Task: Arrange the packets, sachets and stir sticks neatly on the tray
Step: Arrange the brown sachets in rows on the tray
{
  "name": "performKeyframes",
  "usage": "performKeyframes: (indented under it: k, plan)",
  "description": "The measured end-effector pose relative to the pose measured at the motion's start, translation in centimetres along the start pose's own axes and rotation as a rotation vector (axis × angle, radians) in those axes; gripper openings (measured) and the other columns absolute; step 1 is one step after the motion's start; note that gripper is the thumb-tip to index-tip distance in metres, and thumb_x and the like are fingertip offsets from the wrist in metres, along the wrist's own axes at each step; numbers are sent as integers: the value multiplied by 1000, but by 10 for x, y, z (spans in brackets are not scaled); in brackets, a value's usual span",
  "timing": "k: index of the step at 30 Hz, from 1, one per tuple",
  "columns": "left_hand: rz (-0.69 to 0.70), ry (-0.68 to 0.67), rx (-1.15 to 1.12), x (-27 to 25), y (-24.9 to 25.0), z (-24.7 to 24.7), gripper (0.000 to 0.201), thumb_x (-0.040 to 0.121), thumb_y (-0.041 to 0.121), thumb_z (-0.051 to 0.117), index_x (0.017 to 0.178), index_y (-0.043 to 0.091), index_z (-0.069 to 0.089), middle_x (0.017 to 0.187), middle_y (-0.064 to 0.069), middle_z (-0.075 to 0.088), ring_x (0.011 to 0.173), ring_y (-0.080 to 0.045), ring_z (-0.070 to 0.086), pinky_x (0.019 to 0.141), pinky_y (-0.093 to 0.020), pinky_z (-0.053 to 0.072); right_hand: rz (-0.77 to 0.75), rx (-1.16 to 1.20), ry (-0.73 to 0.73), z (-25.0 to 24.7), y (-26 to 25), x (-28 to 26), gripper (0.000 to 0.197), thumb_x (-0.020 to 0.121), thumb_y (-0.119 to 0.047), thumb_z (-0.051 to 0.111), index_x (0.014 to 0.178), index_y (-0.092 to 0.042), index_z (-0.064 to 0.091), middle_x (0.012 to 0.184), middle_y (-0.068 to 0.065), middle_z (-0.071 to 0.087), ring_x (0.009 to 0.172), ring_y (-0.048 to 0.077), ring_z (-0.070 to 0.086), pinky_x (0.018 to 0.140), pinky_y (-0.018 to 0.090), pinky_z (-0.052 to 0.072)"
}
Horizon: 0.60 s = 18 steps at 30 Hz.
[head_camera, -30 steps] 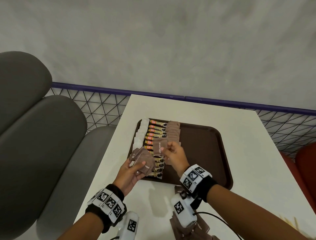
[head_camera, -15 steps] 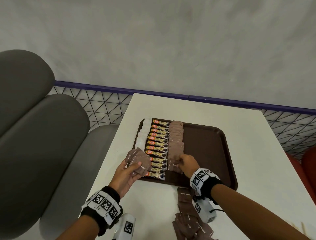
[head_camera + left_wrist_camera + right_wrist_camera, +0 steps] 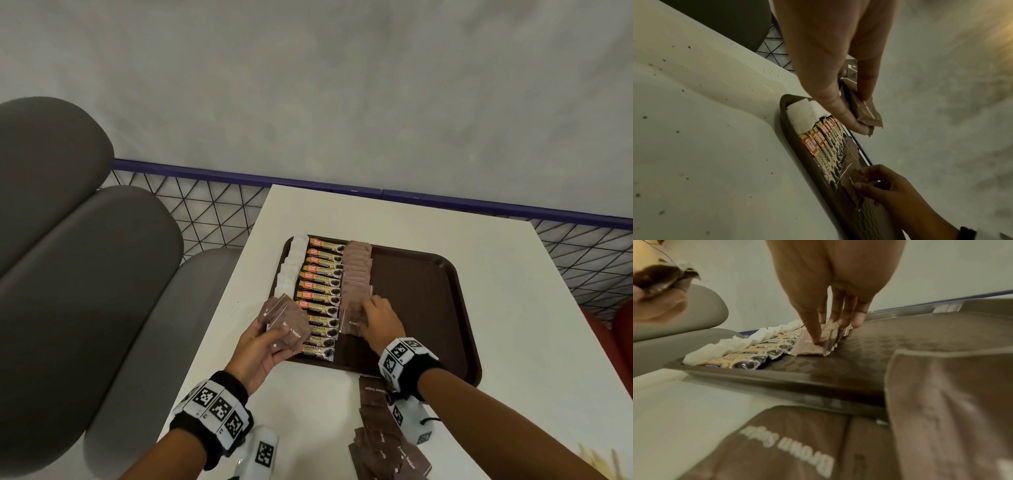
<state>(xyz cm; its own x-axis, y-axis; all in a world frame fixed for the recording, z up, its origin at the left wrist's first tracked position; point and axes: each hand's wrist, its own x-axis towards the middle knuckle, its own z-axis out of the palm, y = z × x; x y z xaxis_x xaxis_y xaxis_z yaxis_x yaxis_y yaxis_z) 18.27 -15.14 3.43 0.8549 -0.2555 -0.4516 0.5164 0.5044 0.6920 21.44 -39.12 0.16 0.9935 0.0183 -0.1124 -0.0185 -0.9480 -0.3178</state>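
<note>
On the brown tray [image 3: 428, 308] lie three columns: white sachets [image 3: 291, 263], coffee granule sticks [image 3: 320, 291] and brown sugar sachets [image 3: 358, 270]. My right hand [image 3: 371, 317] is low over the near end of the brown column. Its thumb and fingers pinch one brown sugar sachet [image 3: 351, 323] that lies flat against the tray [image 3: 879, 345]. My left hand [image 3: 263, 346] hovers at the tray's near left corner and grips a fanned bunch of brown sugar sachets [image 3: 287, 318]. A loose pile of brown sachets [image 3: 383, 442] lies on the table below the tray.
The white table [image 3: 513, 308] carries a few pale stir sticks [image 3: 596, 460] at its near right corner. Grey seat cushions [image 3: 68, 274] stand to the left. A wire-mesh railing [image 3: 479, 205] runs behind the table, and a red seat [image 3: 616, 325] shows at the right.
My right hand carried one brown sachet from mid-air over the coffee sticks down onto the tray at the near end of the brown column. The left hand kept its bunch.
</note>
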Motion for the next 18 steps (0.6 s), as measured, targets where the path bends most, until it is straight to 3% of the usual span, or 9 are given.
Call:
performKeyframes:
  k: [3, 8, 11, 15, 18]
  plan:
    - [15, 10, 20, 1, -3, -1, 45, 88, -4, 53, 125, 21, 51, 118, -15, 62, 104, -35, 63, 78, -41, 58, -8, 66, 98, -1, -5, -6, 28, 88, -25, 56, 112, -12, 50, 118, 4, 48, 111, 19, 42, 91, 28, 40]
    - [37, 21, 31, 2, -10, 1, 48, 87, 0, 56, 130, 18, 48, 120, -17, 62, 101, -32, 66, 79, -39, 58, -85, 481, 147, -5, -31, -25, 17, 92, -27, 52, 103, -14, 55, 104, -3, 51, 93, 7, 43, 76, 14, 34]
    - [47, 30, 67, 2, -14, 5, 49, 86, 2, 59, 131, 17, 48, 119, -17, 63, 93, -27, 69, 73, -35, 59, -145, 665, 88, -5, -46, -36, 17, 90, -33, 55, 99, -19, 54, 95, -7, 52, 81, 0, 45, 71, 14, 37]
    - [47, 30, 106, 3, -17, 9, 50, 85, 5, 62, 132, 12, 47, 114, -19, 65, 89, -25, 70, 79, -37, 58, -195, 746, -36, 0, -58, -41, 34, 80, -49, 60, 97, -20, 53, 99, 1, 56, 84, 6, 48, 72, 16, 39]
    - [35, 23, 87, 2, -19, 13, 45, 86, 7, 62, 129, 10, 49, 109, -20, 66, 87, -25, 68, 83, -40, 56, -200, 790, -38, 3, -62, -40, 25, 83, -33, 64, 92, -12, 54, 88, 2, 56, 75, 8, 46, 68, 21, 39]
